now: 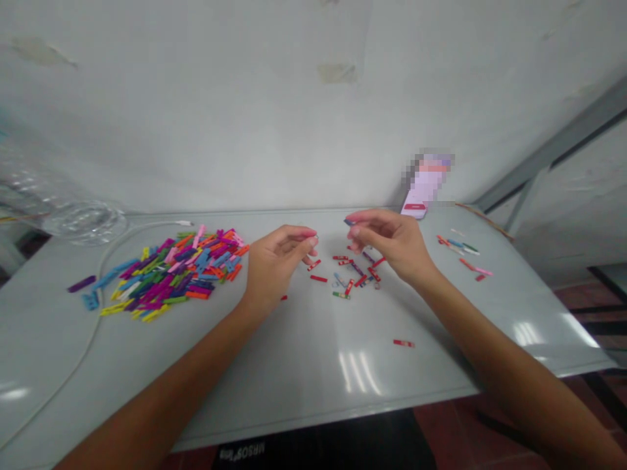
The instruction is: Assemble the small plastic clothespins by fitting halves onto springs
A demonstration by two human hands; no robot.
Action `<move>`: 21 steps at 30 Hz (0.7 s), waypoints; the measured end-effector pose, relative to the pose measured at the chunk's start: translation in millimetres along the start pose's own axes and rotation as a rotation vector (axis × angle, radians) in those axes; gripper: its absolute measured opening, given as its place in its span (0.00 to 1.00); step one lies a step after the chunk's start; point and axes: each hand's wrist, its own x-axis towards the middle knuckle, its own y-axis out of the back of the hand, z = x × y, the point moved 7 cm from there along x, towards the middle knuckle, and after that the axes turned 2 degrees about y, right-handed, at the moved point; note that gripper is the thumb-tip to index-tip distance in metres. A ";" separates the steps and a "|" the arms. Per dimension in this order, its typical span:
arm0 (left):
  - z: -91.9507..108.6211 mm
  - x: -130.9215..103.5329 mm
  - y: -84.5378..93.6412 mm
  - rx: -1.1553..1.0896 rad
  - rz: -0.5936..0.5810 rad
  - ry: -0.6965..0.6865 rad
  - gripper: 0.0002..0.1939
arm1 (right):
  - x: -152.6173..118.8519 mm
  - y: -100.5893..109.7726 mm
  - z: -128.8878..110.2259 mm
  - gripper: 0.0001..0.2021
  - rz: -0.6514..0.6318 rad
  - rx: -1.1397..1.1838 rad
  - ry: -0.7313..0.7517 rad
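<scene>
My right hand (392, 241) is raised over the table, thumb and forefinger pinching a small dark blue piece (349, 222). Across from it my left hand (279, 258) is closed in a pinch; a tiny pale speck shows at its fingertips, too small to name. The two hands are apart. Below and between them lie scattered small patterned clothespins or clothespin pieces (360, 269), mostly red, some blue, one green (341, 296). A plain red strip (319, 279) lies near my left fingers. Another red piece (404, 343) rests nearer the front edge.
A large heap of colourful clothespins (171, 274) covers the table's left side, crossed by a white cable (98, 313). Clear plastic wrapping (83, 219) sits behind it. A phone (424, 186) leans on the wall. Several loose coloured pieces (460, 247) lie at the right.
</scene>
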 end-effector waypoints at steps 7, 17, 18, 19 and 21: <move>-0.8 -1.7 -0.7 -0.015 0.016 0.008 0.12 | -6.3 -10.6 -7.2 0.15 -0.084 -0.151 0.063; 4.3 -11.9 -9.4 -0.079 -0.055 0.015 0.09 | -20.8 -31.5 -15.4 0.11 -0.160 -0.153 0.112; 3.5 -12.5 -9.5 -0.077 -0.065 0.017 0.10 | -21.9 -31.6 -14.2 0.11 -0.157 -0.157 0.100; 2.9 -12.9 -9.4 -0.072 -0.071 0.016 0.11 | -22.9 -31.3 -13.3 0.11 -0.149 -0.166 0.093; 2.5 -13.2 -8.7 -0.055 -0.077 0.010 0.12 | -24.6 -29.7 -13.5 0.12 -0.126 -0.187 0.100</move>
